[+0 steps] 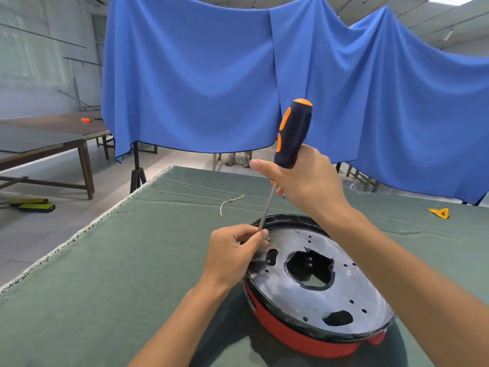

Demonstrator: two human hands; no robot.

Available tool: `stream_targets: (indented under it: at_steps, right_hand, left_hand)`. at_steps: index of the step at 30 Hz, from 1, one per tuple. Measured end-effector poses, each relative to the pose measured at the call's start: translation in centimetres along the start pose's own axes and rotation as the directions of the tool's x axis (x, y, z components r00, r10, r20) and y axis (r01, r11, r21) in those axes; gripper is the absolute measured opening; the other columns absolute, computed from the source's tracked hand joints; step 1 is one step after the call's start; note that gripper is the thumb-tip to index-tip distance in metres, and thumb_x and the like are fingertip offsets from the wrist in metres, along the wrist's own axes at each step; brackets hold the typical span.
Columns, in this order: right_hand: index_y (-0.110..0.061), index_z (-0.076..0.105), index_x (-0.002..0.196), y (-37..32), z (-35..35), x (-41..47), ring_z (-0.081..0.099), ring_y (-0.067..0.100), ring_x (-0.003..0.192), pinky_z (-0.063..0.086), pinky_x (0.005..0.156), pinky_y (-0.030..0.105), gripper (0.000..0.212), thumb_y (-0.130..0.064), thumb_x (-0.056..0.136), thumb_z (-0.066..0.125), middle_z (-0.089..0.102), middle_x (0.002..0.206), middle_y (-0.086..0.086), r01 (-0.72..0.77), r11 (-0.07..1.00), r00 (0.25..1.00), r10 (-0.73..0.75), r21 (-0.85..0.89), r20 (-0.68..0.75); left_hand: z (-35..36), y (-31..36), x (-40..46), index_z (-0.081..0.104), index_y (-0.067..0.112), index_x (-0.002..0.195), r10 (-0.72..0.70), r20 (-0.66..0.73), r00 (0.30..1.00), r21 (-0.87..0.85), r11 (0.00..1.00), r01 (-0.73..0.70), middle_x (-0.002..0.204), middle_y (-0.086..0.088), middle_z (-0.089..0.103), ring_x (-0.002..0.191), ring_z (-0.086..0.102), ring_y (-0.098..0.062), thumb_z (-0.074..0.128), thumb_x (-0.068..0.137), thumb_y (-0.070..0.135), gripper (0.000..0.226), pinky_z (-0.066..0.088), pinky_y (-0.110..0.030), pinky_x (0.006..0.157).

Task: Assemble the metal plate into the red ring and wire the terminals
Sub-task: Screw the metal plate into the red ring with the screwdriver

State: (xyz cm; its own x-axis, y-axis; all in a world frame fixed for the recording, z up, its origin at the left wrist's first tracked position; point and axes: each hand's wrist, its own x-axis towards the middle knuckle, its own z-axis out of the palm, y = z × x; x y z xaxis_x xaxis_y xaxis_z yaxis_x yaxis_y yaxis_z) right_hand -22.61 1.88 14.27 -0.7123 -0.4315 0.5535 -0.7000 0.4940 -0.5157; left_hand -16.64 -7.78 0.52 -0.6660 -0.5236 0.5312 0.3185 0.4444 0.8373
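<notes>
The right hand (304,181) grips the lower part of a screwdriver (287,152) handle, black with orange inserts, fingers wrapped round it and the thumb stretched out to the left across its base. The tool stands nearly upright, tilted so the handle leans right and the steel shaft runs down and left to the edge of the metal plate (315,271). The left hand (232,252) is curled there, its thumb and forefinger pinching the shaft just above the tip, right at the plate's near-left rim; the tip itself is hidden by the fingers.

The plate is dark, shiny and round, with a large ragged central opening, two smaller cut-outs and scattered small holes. It sits on top of the red ring (299,335), which lies on the green cloth of the table (119,274) in front of the person. The right forearm crosses above the plate's far side.

A short white wire (229,203) with brass terminals lies on the cloth beyond the ring, apart from it. A crumpled yellow scrap (440,212) lies far right. Blue drapes (211,75) hang behind.
</notes>
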Motion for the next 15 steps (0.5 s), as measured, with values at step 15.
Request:
stream_targets:
  at_steps: [15]
  right_hand:
    - [-0.007,0.052,0.096,-0.4,-0.8,0.3,0.064,0.025,0.084,0.054,0.085,0.047,0.028,-0.029,0.086,0.067,0.065,0.086,0.010,-0.053,0.921,0.958,-0.062,0.386,0.279]
  left_hand:
    - [0.0,0.2,-0.1,0.073,0.017,0.062,-0.014,-0.016,1.000,0.017,1.000,0.015,0.051,0.015,0.064,0.044,0.052,0.005,0.070,0.085,0.018,0.023,0.034,-0.007,0.049]
